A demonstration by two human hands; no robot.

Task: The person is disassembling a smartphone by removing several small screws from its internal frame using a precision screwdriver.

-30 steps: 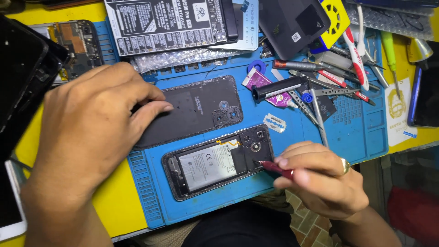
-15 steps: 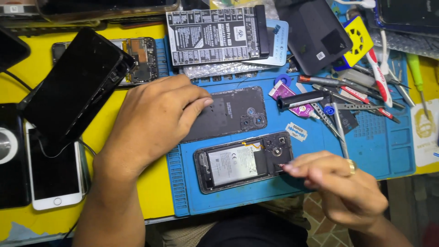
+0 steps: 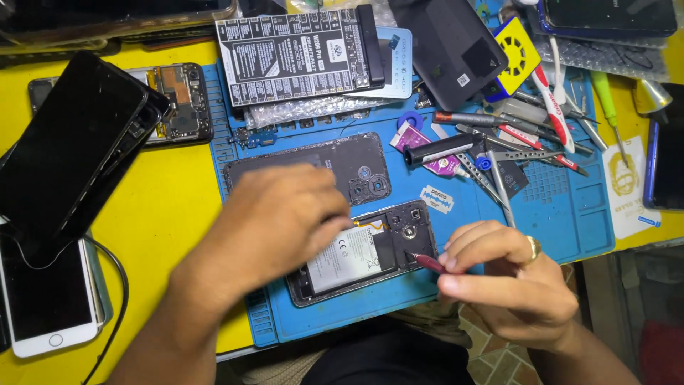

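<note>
Pinning opened phone [image 3: 360, 257] flat on blue repair mat [image 3: 563, 214] with left hand [image 3: 274, 221], fingers spread over it, steadying it while right hand [image 3: 509, 281] pinches red-tipped screwdriver [image 3: 429, 263], tip at camera-end plate. Removed back cover [image 3: 342, 167] just behind; tweezers and tool pile [image 3: 513, 139] crowding right side.

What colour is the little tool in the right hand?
Dark red, shown in the head view: the tool is pinched in the right hand and touches the open phone.

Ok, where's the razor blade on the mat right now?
The razor blade lies flat on the blue mat, right of centre in the head view, just above the opened phone and just below the purple packet.
</note>
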